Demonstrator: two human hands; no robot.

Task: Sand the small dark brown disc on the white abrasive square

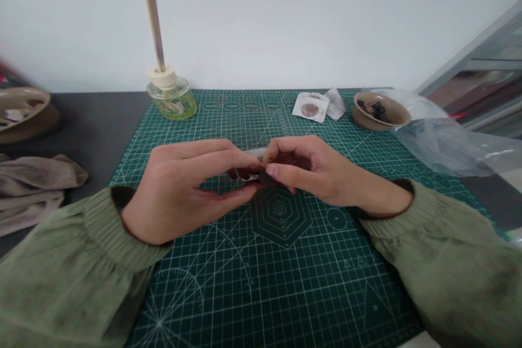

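Between my two hands, above the green cutting mat (281,293), is a small dark round piece (265,177); its exact kind is hard to make out. My left hand (183,185) grips its left side between thumb and fingertips. From the right, my right hand (312,168) pinches the same piece, with the thumb on its face and the other fingers curled in. Just behind the fingers shows a whitish, partly see-through scrap (256,152), mostly hidden by the hands.
At the back left stands a reed diffuser (173,100) with tall sticks. White packets (310,107) with brown stains lie at the back right, beside a tan bowl (381,122) of dark bits and a clear plastic bag (444,141). Another bowl (30,128) and a brown cloth (36,187) are left.
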